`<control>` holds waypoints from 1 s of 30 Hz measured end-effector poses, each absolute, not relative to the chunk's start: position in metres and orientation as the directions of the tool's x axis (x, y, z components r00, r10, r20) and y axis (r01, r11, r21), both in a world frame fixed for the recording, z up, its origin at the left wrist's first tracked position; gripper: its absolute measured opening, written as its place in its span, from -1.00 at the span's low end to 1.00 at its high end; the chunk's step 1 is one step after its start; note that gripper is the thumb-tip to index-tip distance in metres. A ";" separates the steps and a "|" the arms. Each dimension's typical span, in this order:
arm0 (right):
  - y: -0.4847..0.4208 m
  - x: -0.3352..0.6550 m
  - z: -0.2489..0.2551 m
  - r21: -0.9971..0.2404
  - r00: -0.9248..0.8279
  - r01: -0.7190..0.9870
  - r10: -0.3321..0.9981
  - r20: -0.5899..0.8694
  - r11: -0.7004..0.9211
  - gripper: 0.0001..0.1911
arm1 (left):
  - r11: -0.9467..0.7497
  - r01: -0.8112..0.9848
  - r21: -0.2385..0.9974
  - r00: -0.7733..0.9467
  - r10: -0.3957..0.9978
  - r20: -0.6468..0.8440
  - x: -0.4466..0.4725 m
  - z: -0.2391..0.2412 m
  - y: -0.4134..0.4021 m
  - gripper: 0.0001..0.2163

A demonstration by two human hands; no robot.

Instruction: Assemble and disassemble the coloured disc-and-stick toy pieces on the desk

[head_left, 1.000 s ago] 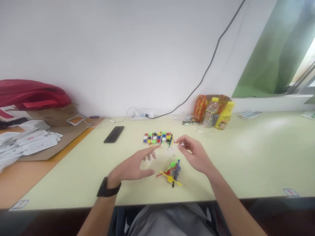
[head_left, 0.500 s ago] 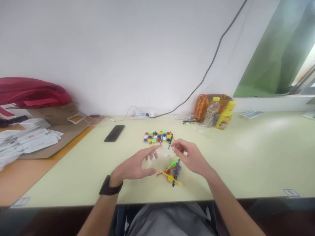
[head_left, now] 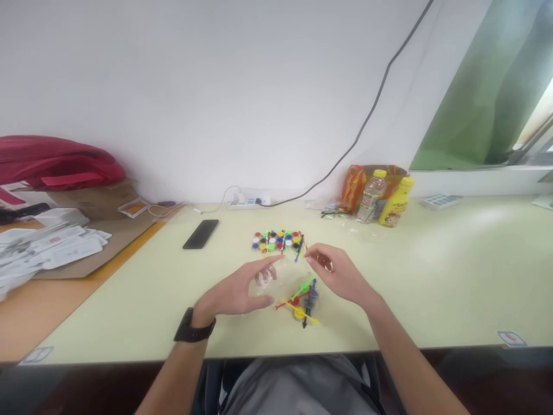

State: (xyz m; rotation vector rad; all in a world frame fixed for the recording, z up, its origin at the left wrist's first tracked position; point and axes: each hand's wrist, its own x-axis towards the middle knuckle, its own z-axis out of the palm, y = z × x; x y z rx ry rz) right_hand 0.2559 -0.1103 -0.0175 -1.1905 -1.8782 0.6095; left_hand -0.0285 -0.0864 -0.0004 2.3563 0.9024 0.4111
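Note:
My left hand (head_left: 242,290) is curved round a clear plastic bag (head_left: 283,279), its thumb below and its fingers behind the film. My right hand (head_left: 334,271) has thumb and fingertips drawn together just right of the bag; what lies in them is unclear. Close below the bag is a cluster of plastic arrow spinners: green (head_left: 303,288), red (head_left: 295,301), yellow (head_left: 299,313), and blue and black ones overlapping. Beyond my hands, rows of coloured round pieces (head_left: 273,241) lie with thin arrows across them, one a blue arrow (head_left: 299,252).
A black phone (head_left: 201,234) lies left of the round pieces. Against the wall are a power strip (head_left: 248,202), glasses (head_left: 334,214), a clear bottle (head_left: 371,196) and a yellow bottle (head_left: 396,202). White packets (head_left: 56,245) and a red cloth item (head_left: 60,161) occupy the left side.
My right hand has shifted slightly to the right, away from the bag, and a dark reddish patch now shows between its fingers. My left hand and the spinners stay nearly still.

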 end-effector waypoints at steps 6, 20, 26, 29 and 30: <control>-0.104 0.259 -0.039 -0.653 -0.434 0.579 0.863 0.260 0.488 -0.86 | -0.601 0.550 0.581 0.695 0.715 0.081 -0.033 0.000 -0.085 -0.22; -0.101 0.265 -0.048 -0.599 -0.521 0.669 0.852 0.044 0.440 -0.95 | -0.581 0.596 0.554 0.675 0.737 0.047 -0.043 -0.004 -0.081 -0.25; -0.097 0.281 -0.042 -0.606 -0.398 0.672 0.898 0.190 0.426 -0.91 | -0.573 0.612 0.545 0.669 0.742 0.029 -0.044 -0.004 -0.081 -0.25; -0.098 0.288 -0.033 -0.666 -0.284 0.633 0.918 0.275 0.395 -0.93 | -0.585 0.595 0.551 0.683 0.729 0.035 -0.043 -0.004 -0.081 -0.25; -0.099 0.288 -0.029 -0.701 -0.260 0.592 0.918 0.301 0.398 -0.93 | -0.585 0.595 0.551 0.686 0.727 0.032 -0.042 -0.004 -0.081 -0.25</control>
